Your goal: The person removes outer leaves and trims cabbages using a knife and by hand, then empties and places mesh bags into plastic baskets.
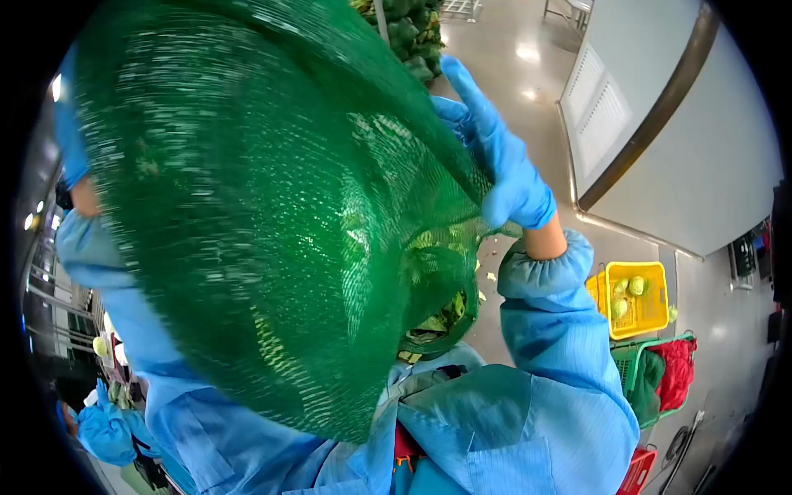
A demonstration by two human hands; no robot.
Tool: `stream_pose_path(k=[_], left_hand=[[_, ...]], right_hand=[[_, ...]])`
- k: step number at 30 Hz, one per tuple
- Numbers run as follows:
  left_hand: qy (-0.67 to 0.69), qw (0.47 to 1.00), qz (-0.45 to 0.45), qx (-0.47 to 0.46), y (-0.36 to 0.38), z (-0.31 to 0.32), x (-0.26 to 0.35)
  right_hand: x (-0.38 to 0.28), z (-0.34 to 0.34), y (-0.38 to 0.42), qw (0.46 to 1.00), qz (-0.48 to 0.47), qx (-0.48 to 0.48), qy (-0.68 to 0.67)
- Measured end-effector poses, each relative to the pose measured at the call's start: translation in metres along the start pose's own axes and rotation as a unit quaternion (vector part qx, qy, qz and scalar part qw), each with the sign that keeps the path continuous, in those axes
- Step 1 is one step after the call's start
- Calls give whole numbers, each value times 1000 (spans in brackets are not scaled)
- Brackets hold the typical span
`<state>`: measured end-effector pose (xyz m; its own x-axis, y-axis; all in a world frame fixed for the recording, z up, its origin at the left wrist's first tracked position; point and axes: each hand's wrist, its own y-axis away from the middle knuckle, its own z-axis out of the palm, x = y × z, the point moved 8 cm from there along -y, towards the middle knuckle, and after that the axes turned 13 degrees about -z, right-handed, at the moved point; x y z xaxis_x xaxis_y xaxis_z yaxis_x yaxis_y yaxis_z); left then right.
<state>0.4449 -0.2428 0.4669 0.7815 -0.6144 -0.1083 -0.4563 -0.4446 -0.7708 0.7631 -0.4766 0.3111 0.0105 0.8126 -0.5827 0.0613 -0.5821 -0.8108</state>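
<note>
A large green mesh bag is held up in front of me and fills much of the left and middle of the view, blurred in places. My right hand, in a blue glove, is at the bag's right edge. Its index finger points up, while the thumb and the other fingers close on the mesh. At the far left, my left hand, also gloved in blue, shows only in part beside the bag; its fingers are hidden. Below the bag, a green bin holds leafy scraps.
Filled green net sacks are stacked at the back. On the right stand a yellow crate with pale green cabbages and a green basket with red and green nets. A white wall panel rises behind. Another person's blue sleeve shows lower left.
</note>
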Motion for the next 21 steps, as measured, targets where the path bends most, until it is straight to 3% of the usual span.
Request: stream_pose_path(k=[1, 3, 4, 6, 7, 9, 11, 13, 14, 15, 17, 18, 19, 21], left_hand=[[-22, 997, -42, -66, 11, 17, -26], [-48, 977, -99, -184, 34, 67, -65], [-51, 967, -108, -225, 44, 97, -72], [-23, 962, -101, -254, 58, 144, -51], [7, 964, -87, -251, 60, 157, -29], [128, 964, -50, -228, 66, 149, 58], [298, 916, -20, -267, 103, 121, 159], [441, 807, 3, -392, 174, 89, 257], [465, 736, 38, -490, 223, 73, 303], [464, 663, 92, -580, 278, 52, 341], [443, 553, 311, -633, 383, 8, 402], [454, 479, 330, -675, 424, -10, 414], [469, 394, 296, -733, 464, -21, 427], [503, 233, 127, -823, 517, -26, 446]], right_hand=[[4, -3, 14, 996, -31, -18, 82], [71, 21, 73, 966, 79, -78, 232], [94, 69, 95, 955, 128, -115, 244], [139, 159, 141, 917, 218, -198, 271], [143, 179, 157, 916, 243, -180, 264], [100, 162, 177, 941, 295, 6, 166], [42, 126, 216, 902, 323, 285, 18], [8, 100, 271, 798, 261, 538, -71], [15, 85, 303, 742, 169, 644, -80], [-29, 95, 304, 722, 133, 671, -104], [-38, 104, 341, 723, 149, 664, 123], [-78, 128, 335, 695, 183, 645, 260], [-96, 141, 351, 714, 189, 626, 252], [-144, 148, 385, 749, 200, 584, 241]])
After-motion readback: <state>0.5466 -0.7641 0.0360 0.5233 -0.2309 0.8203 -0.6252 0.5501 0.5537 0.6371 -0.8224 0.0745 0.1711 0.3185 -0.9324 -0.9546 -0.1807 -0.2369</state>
